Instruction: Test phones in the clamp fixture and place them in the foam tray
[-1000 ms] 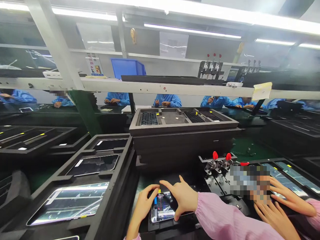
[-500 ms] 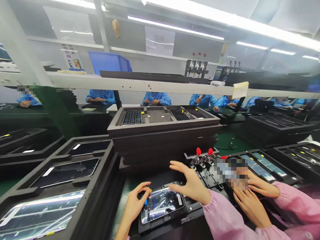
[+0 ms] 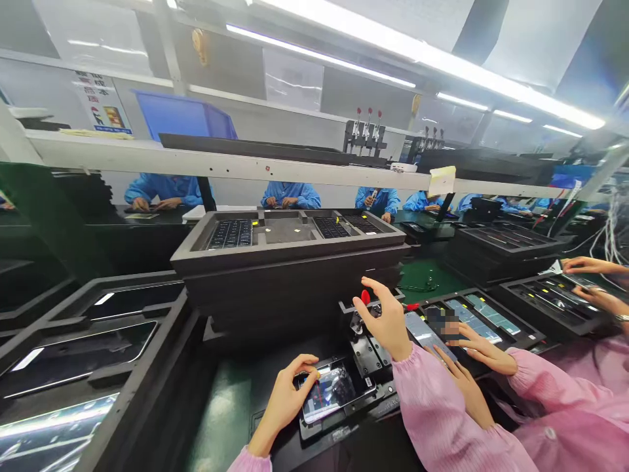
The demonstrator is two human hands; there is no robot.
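Where the left hand worked: its thumb and forefinger appeared pinched together on a yellow tab at one corner of the device.
Right hand: it was raised and open, fingers spread, apart from the device; contact with the red-handled clamp beside its fingertips could not be told.
Device: it lay glossy side up in a black holder, just right of the left hand and below the right; the placing looked done.
Yellow tab: with fingers on it, the work at that corner seemed unfinished; how much was left did not show.
Clamp: one red knob stood upright by the right hand's thumb and forefinger.
Foam tray: left of the left hand, glossy panels lay in its recesses, whether finished or waiting could not be told.
Co-worker's hands: they were right of the right hand, at a separate panel.
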